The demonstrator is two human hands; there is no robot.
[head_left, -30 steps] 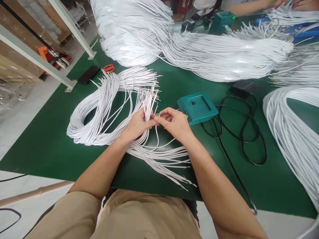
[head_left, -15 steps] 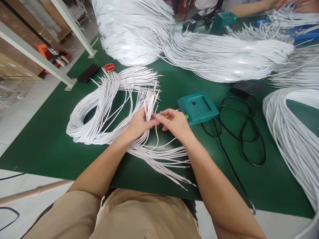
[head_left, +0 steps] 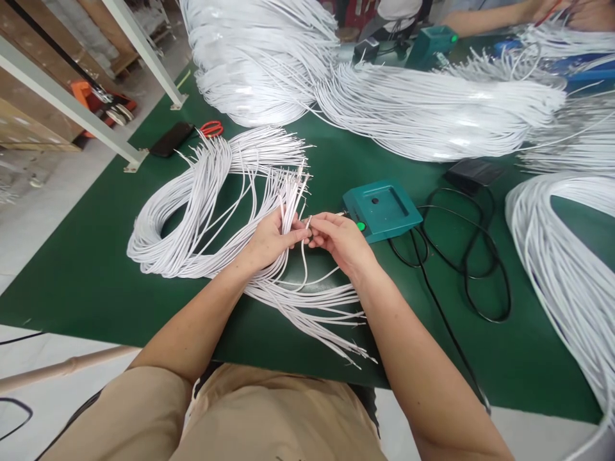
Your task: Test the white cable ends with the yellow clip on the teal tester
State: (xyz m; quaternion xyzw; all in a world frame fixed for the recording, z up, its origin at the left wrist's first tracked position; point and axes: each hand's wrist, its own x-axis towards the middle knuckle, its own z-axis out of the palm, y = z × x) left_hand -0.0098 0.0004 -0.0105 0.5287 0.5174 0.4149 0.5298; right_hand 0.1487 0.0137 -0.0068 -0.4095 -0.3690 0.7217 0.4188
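My left hand (head_left: 275, 238) is closed around a bunch of white wires (head_left: 289, 203), whose cut ends stick up above the fingers. One single wire (head_left: 304, 259) bends up from the table to the left thumb and fingertips. My right hand (head_left: 340, 240) is closed in a pinch at the tip of that wire, close beside the left fingertips. A looped bundle of white wires (head_left: 158, 246) lies to the left of the hands. Loose wire ends (head_left: 331, 314) fan out on the table below them. A teal device (head_left: 384, 208) with a green button sits just right of my right hand.
Large piles of white wire (head_left: 259, 64) lie at the back, and another coil (head_left: 557, 269) lies at the right. Black cable (head_left: 497, 256) loops beside the device. Red-handled scissors (head_left: 211, 129) and a black phone-like object (head_left: 172, 139) lie back left. A co-worker's arm (head_left: 490, 20) reaches in at top right.
My right hand has shifted slightly down and to the right. The wire tip now shows between the two hands' fingertips. My left hand has stayed around the bunch.
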